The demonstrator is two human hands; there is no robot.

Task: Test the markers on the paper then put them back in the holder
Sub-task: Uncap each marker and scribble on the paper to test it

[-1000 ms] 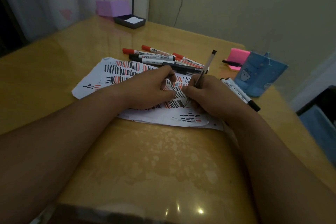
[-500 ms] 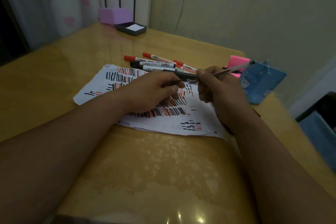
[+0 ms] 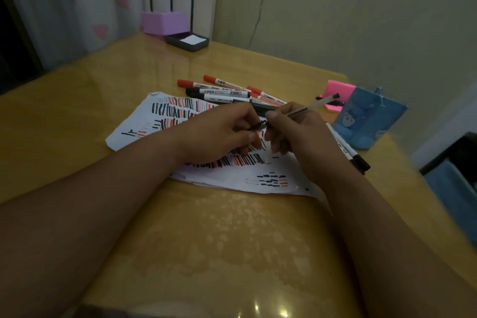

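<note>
Since a second ago the pen (image 3: 309, 107) has come up off the paper (image 3: 232, 178) and swung level, and its writing end now meets the left hand (image 3: 219, 131) just above the sheet.

Nearest the camera, the worktop (image 3: 206, 240) carries both forearms. Past them the paper lies flat, thick with rows of short red and black strokes, with a few more dashes near its front edge. By that, the testing looks well along.

Above the sheet the right hand (image 3: 296, 134) grips the clear pen between thumb and fingers, its black back end pointing toward the holder (image 3: 369, 121). The left hand pinches a small dark piece, most likely the cap (image 3: 258, 125), right at the pen's tip. The step in hand seems to be capping this one after its trial, though the joint is too dark to tell whether the cap is on.

To the right, two black-tipped markers (image 3: 346, 148) lie on the worktop between the right forearm and the holder. Beyond the paper a pile of markers (image 3: 227, 91), red and black, lies capped on the worktop.

The blue holder stands near the right edge with nothing sticking out of its top. Its inside is hidden, yet the putting back appears to be almost wholly left.

Behind it sit pink sticky notes (image 3: 338, 89), and at the far corner a black tray (image 3: 187, 41) and a purple box (image 3: 164, 22).
</note>
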